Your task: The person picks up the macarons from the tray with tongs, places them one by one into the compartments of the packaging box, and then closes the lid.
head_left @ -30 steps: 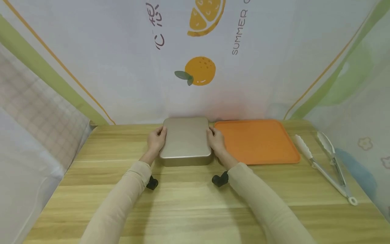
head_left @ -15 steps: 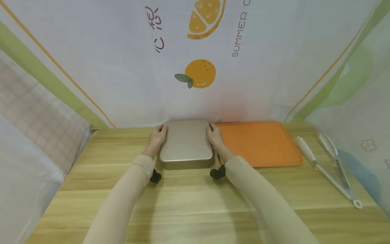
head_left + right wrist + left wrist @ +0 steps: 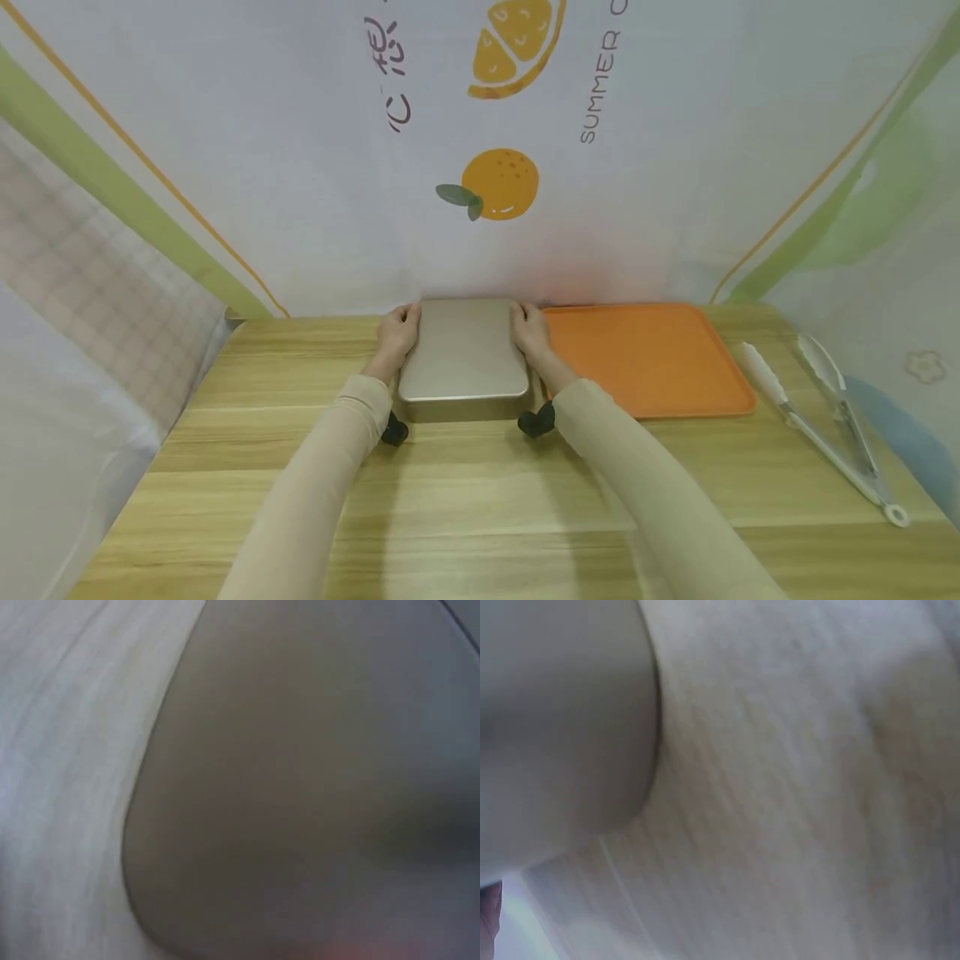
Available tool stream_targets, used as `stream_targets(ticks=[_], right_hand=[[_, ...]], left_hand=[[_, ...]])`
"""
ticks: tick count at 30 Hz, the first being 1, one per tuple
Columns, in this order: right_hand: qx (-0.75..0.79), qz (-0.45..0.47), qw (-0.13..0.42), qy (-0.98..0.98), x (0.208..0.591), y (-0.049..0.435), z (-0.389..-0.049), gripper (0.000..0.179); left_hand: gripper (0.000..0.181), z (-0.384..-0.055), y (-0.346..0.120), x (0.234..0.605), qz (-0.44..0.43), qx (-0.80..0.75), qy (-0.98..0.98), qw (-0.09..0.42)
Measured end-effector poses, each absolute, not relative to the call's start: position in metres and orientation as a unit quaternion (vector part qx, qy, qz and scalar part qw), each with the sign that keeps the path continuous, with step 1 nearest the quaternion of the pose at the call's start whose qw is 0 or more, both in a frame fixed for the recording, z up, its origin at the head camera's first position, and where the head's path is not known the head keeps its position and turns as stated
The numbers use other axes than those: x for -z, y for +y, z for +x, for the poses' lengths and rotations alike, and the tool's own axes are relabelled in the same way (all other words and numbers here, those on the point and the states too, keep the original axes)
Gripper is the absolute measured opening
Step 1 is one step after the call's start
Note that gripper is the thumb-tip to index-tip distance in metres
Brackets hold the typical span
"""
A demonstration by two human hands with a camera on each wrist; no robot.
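A champagne-coloured rectangular metal box [image 3: 465,350] with a flat top and rounded corners rests on the wooden table, close to the back cloth. At its far left side my left hand [image 3: 397,333] grips the edge, thumb near the top rim. My right hand [image 3: 531,333] holds the opposite edge in the same way. Most fingers are hidden behind the box's sides. Close up, the left wrist view shows the box's rounded corner [image 3: 570,750] and a bit of a hand [image 3: 489,919]. The box's wall [image 3: 262,787] fills most of the right wrist view, blurred.
An orange tray [image 3: 645,358] lies just right of the box, near my right hand. Further right are tongs [image 3: 832,450] with white tips, spread apart. A printed cloth [image 3: 337,225] hangs directly behind the table [image 3: 480,500], and cloth sides enclose it left and right.
The head view has shifted slightly, so the table things sit a little lower and further right. My wrists have drawn slightly inward toward the box. Both hands stay on its sides.
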State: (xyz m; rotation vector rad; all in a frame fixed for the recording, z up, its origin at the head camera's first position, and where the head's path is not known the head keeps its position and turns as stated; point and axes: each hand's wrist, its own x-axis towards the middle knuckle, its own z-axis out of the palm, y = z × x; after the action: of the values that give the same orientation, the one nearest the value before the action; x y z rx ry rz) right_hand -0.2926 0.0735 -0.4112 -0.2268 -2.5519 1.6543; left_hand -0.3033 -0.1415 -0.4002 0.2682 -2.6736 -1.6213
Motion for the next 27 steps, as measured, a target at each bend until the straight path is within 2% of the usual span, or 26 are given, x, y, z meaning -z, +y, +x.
stream_targets(ticks=[19, 27], right_hand=[[-0.515, -0.07, 0.08, -0.851, 0.417, 0.0743, -0.2938, 0.036], [-0.518, -0.084, 0.065, -0.849, 0.415, 0.0753, -0.2939, 0.037]], left_hand=[[0.042, -0.3047, -0.1382, 0.4038, 0.09, 0.517, -0.851, 0.018], [0.044, -0.3062, -0.1385, 0.4037, 0.084, 0.513, -0.854, 0.012]])
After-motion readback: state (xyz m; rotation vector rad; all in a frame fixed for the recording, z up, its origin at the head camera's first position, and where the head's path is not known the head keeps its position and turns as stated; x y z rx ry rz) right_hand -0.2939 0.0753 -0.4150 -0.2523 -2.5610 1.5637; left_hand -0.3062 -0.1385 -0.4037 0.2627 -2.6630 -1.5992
